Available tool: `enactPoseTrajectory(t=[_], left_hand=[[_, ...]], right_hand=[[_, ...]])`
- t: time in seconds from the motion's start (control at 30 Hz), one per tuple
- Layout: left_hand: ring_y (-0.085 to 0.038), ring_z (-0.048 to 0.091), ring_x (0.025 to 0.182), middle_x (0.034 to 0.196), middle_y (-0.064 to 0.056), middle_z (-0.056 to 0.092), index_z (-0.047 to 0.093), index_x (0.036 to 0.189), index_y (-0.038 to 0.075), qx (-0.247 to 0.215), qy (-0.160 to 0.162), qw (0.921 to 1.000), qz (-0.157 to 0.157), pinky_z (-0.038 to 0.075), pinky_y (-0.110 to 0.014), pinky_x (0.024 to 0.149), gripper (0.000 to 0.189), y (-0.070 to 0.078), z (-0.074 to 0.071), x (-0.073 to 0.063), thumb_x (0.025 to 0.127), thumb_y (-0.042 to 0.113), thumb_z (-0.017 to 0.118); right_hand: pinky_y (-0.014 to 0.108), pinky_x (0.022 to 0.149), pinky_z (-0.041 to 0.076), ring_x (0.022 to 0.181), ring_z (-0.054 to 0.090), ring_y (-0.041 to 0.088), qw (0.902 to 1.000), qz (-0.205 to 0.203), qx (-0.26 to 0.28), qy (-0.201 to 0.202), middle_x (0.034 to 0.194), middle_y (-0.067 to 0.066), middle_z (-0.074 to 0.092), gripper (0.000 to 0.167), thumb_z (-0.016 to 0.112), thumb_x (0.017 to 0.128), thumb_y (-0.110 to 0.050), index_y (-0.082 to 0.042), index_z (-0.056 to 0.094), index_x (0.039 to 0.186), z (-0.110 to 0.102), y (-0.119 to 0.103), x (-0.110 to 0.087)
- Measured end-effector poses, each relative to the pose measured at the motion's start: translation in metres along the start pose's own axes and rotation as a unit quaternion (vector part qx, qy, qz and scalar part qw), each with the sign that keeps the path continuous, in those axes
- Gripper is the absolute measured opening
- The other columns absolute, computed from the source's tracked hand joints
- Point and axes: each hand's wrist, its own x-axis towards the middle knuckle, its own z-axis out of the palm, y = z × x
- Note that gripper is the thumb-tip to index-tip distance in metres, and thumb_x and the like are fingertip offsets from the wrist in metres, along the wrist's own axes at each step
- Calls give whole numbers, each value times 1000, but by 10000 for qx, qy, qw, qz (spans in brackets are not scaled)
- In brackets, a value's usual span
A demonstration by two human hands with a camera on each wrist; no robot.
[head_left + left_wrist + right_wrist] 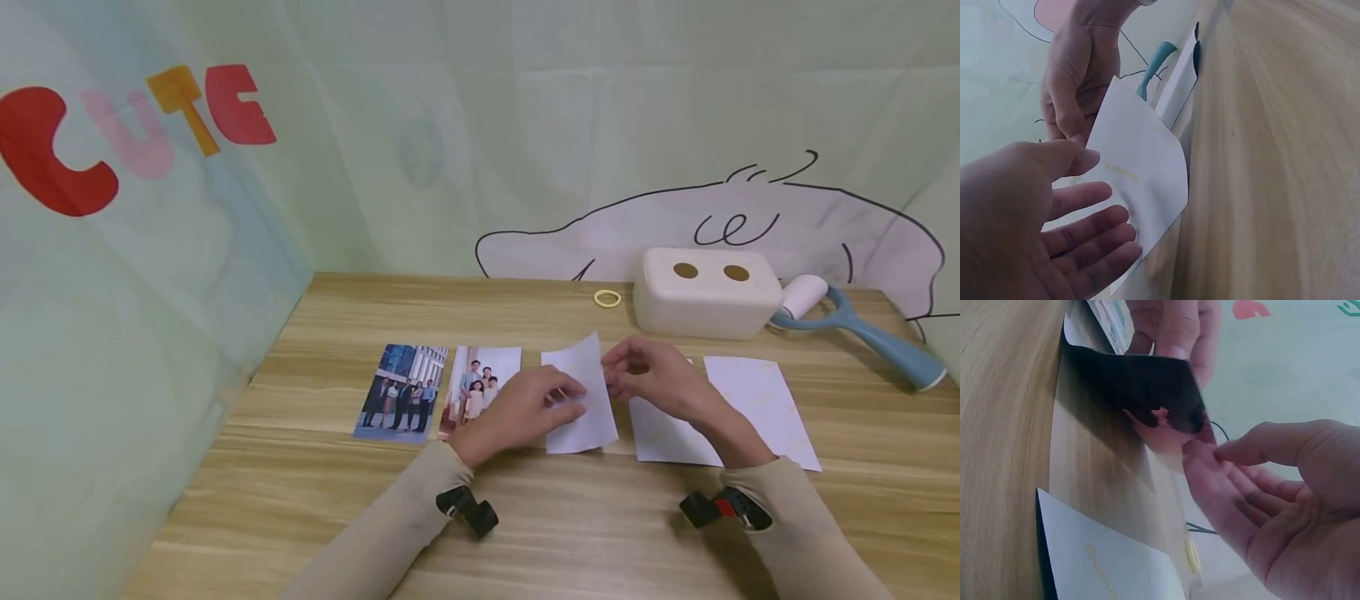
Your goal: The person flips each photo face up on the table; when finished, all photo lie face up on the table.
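Pinches the right edge of a photo print [592,429] between thumb and fingertips of the right hand [663,379], holding that side up off the wood-grain table [247,500]; grips by the rim only, probably to spare the picture surface. Hangs the left hand [521,408] over the left part of the same print, fingers loosely spread and curled round nothing, perhaps as a ready support; cannot tell about fingertip contact there. Has the print tilted in the middle of the row, white back with yellow lettering toward the left hand, dark picture side underneath.

Just to the left, partly behind the left hand, shows a family portrait [472,392] and then a business group photo [400,393], both flat and face up, likely lined up for easy viewing. To the right, shows a white card [663,429] partly behind the right wrist and a second white card [757,400], probably prints lying face down.

Along the rear, has a pale yellow ring [607,298], a cream box [705,308] and a blue-handled lint roller [847,315], perhaps set there for working room in front.
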Motion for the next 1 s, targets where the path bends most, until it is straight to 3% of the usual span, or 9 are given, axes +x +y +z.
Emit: enactPoseTrajectory(t=[0.17,0.4,0.7,0.83,1.0], left_hand=[[-14,68,99,112,-6,74,76,120,5,-231,54,9997,-6,55,-24,87,22,0,-3,1,104,19,69],[-10,67,100,113,-1,75,77,121,10,-405,174,9980,-454,54,-27,87,32,3,-4,1,108,35,62],[-12,65,96,105,1,75,77,116,11,-921,569,9903,-874,53,-31,82,32,6,-7,-1,109,37,59],[-13,67,90,99,2,74,75,112,10,-1270,716,9844,-982,55,-30,78,32,6,-8,-1,109,38,60],[-17,72,86,96,-2,76,72,108,7,-1916,995,9695,-1160,61,-35,77,29,8,-9,-1,106,35,65]], right_hand=[[36,78,63,86,74,23,9994,-50,341,47,99,17,73,28,68,96,6,14,59,121,2,-1,-1],[33,81,62,89,74,17,9977,-378,562,-55,100,18,76,36,73,97,5,13,59,129,6,1,0],[38,84,63,101,73,28,9959,-578,619,-328,113,20,72,40,74,97,1,7,62,135,13,7,2],[34,88,60,107,72,30,9954,-766,482,-311,118,18,71,43,76,97,-2,5,63,137,16,8,3],[32,90,58,111,71,30,9940,-1027,280,-232,120,13,72,45,78,96,-3,0,64,138,21,7,5]])
